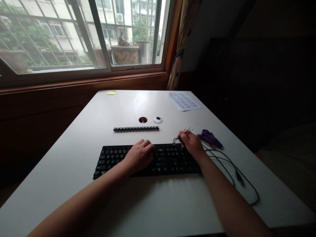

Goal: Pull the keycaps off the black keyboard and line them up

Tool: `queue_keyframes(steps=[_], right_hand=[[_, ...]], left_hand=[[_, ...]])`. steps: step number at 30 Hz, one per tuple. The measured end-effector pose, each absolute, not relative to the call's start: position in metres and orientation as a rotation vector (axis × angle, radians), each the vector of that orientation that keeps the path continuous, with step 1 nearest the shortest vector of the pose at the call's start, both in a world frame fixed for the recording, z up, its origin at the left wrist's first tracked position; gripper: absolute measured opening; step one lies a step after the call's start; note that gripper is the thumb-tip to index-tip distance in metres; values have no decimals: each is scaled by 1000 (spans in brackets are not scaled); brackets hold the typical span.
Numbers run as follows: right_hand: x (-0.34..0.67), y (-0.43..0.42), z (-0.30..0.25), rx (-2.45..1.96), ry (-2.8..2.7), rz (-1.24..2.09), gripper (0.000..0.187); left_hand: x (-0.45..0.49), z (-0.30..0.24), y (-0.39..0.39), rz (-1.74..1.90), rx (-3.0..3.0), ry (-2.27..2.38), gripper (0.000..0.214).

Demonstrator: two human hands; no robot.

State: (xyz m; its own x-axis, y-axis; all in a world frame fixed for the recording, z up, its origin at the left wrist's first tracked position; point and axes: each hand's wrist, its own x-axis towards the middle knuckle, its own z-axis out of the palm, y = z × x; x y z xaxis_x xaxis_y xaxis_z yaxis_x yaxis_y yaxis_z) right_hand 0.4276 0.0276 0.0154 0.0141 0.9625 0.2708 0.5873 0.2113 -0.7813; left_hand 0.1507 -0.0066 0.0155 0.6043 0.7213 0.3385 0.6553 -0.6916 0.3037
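A black keyboard [163,160] lies across the white table, its cable running off from the far right edge. My left hand [142,154] rests on the middle of it with curled fingers gripping near the top row; the fingertips are partly hidden. Over the keyboard's upper right corner, my right hand [191,143] is closed around a wire keycap puller [189,130], whose thin prongs stick up and away to the right. A small dark piece shows at those fingers; whether it is the handle or a keycap, I cannot make out. Beyond the keyboard stands a neat row of black keycaps [136,128].
A purple cloth [209,138] lies right of my right hand, near the looped black cable [243,164]. Farther back are a round table hole [143,120], its white cover [158,120], printed paper [184,101] and yellow sticky notes [111,92].
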Motion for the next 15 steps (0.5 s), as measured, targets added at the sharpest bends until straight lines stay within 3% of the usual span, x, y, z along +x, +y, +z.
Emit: queue_keyframes(steps=[15], right_hand=[[433, 31, 12, -1509, -1607, 582, 44]], left_hand=[[150, 16, -7, 658, 2680, 1161, 17]])
